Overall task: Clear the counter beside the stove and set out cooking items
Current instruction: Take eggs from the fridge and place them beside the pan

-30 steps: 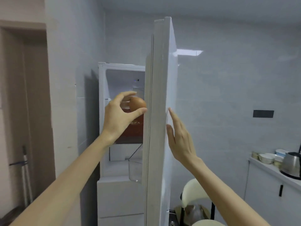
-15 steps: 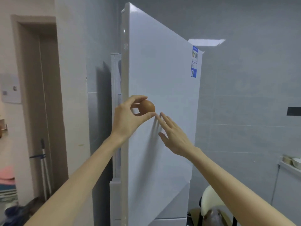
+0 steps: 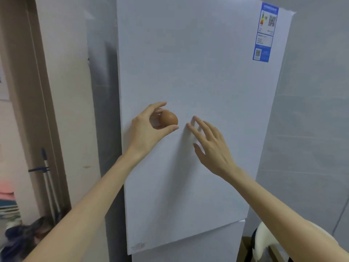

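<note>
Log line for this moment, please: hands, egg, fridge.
left hand: pinches brown egg | right hand: straight fingers against fridge door | fridge door: shut or nearly, inside hidden

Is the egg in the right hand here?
No, the left hand pinches the egg, while the right hand has straight fingers at the fridge door.

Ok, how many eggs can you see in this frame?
1. The egg is pinched in the left hand, in front of the white fridge door. The door hides the inside, so more may be unseen.
</note>
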